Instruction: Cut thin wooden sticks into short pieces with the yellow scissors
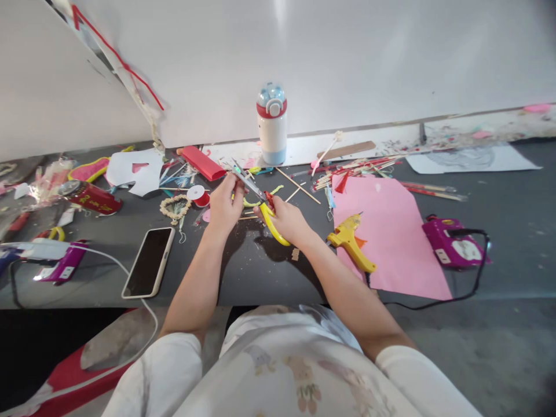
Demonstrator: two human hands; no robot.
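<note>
My right hand [289, 221] is closed round the yellow and red handles of a pair of scissors [260, 202], whose blades point up and left. My left hand [225, 204] is pinched at the blade tips, holding something small and thin that I cannot make out. Both hands hover over the dark table [256, 272], just in front of a yellow-green strip [271, 191] and some thin wooden sticks [297, 185].
A phone [149, 262] lies left of my arms, with a red thread spool [198, 195] and a red can [92, 198] beyond. A yellow glue gun [351, 241] rests on pink paper [391, 231] at right. A white bottle [271, 123] stands at the back.
</note>
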